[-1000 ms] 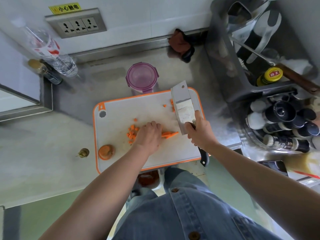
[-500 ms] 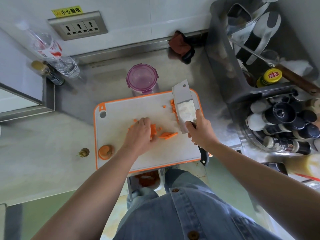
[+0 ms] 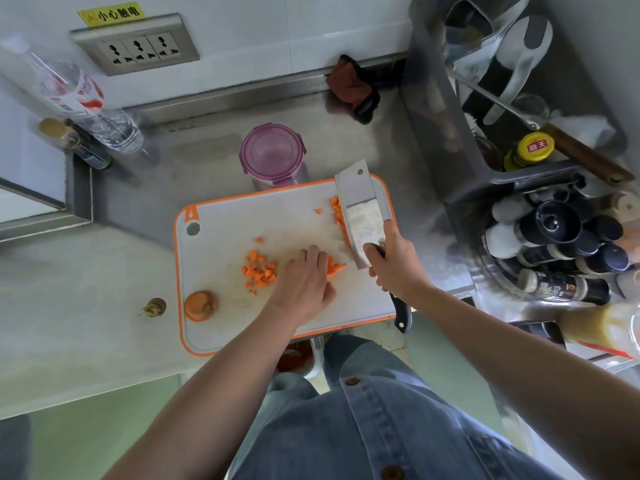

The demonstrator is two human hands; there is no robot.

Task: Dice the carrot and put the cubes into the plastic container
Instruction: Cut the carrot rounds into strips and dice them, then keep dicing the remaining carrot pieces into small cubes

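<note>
On the white cutting board with its orange rim lies a heap of carrot cubes. My left hand presses down on a few carrot strips whose ends poke out to the right of its fingers. My right hand grips the handle of a cleaver, whose blade stands on the board right of the strips. More carrot pieces lie along the blade's left side. The plastic container with a purple lid stands closed just behind the board.
A carrot stub sits at the board's left edge, a small carrot top on the counter beside it. A water bottle leans at the back left, a dark cloth against the wall. A rack and spice bottles crowd the right.
My left hand slid left over the cubes, then came back right onto the carrot strips. The cleaver stayed at the right of the board, shifting only slightly.
</note>
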